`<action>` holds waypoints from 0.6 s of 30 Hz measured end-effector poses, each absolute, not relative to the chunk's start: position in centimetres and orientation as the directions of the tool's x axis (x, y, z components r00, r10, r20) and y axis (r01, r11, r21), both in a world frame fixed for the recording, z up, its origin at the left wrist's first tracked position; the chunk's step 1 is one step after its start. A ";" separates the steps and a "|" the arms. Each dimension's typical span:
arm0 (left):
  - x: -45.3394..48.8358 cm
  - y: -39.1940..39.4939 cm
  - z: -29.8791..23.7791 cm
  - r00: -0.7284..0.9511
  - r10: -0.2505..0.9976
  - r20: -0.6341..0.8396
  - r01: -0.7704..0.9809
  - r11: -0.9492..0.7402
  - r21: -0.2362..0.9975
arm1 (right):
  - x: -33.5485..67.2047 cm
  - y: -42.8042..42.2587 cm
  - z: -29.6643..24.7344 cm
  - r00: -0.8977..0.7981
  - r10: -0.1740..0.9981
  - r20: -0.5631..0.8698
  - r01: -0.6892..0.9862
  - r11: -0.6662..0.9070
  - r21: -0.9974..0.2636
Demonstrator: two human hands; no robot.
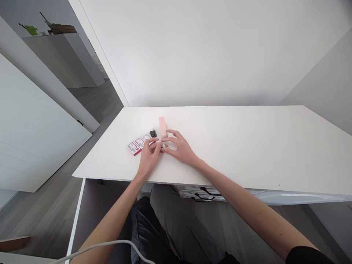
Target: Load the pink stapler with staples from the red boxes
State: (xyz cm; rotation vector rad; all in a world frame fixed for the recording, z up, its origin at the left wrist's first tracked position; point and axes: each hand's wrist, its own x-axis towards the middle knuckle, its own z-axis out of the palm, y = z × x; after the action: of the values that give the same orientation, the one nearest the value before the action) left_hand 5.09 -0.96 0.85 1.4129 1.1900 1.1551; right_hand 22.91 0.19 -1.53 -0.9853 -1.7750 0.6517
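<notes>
White counter [247,146] filled the middle of the view, set against a plain white wall, with grey floor and a white cabinet off beyond the left hand's side. Both hands met near the counter's left end. The left hand [150,156] had its fingertips pinched together on a small pale piece, too small to identify, touching the near end of a pink bar [162,127]. The right hand [178,148] lay just beside it, fingers curled loosely around that same end. Three red-and-white packets [138,144] lay just left of the left hand, a small black object [153,133] just beyond them. Right of the right hand the counter ran bare to its far edge.
</notes>
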 end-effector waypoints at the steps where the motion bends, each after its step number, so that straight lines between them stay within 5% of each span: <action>1: 5.1 -1.0 0.9 0.092 0.992 0.091 0.123 -0.102 0.987 | 22.9 0.3 -1.6 -0.207 0.844 0.495 0.332 0.536 -0.776; 7: 5.0 -0.9 0.7 0.000 0.974 0.226 0.316 -0.215 0.924 | 22.8 0.4 -1.5 -0.101 0.843 0.529 0.275 0.535 -0.799; 12: 3.5 0.5 0.1 0.031 0.819 0.573 0.830 -0.340 0.441 | 23.3 0.2 -1.1 0.085 0.917 0.390 0.171 0.372 -0.912; 18: 1.6 2.3 -0.6 0.104 0.846 0.523 0.947 -0.245 0.207 | 24.0 -0.6 -1.3 0.085 0.945 0.315 0.123 0.304 -0.945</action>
State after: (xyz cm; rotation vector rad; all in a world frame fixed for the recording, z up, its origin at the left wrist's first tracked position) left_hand 1.61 2.35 -0.56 2.4601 2.0281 0.9351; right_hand 23.96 -0.60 -1.30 -1.0954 -1.3430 0.8468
